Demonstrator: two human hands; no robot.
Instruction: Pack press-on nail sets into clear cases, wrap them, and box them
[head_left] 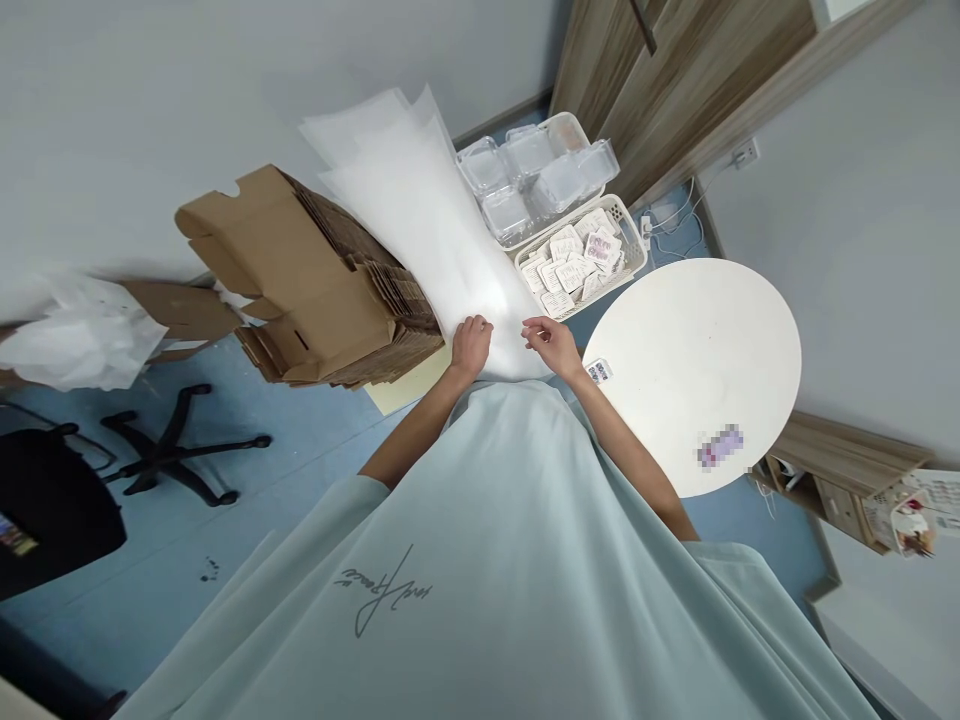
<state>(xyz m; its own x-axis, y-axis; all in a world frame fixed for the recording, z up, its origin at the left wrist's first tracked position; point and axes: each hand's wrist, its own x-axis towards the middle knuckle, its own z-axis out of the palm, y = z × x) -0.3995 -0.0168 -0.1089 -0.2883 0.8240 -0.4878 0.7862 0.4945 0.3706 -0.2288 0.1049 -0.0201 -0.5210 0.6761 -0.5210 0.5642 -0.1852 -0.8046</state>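
Stack of white, translucent, thin sheets being flanked by brown cardboard boxes and white plastic basket; far corners splayed. Near end being overhung by loosely curled left hand, right hand; pinching cannot be told.

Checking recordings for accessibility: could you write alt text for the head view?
A person's left hand and right hand are over white translucent sheets. Stacked brown cardboard boxes lie to the left; to the right are baskets of clear plastic containers and small white cards, and a round white table.
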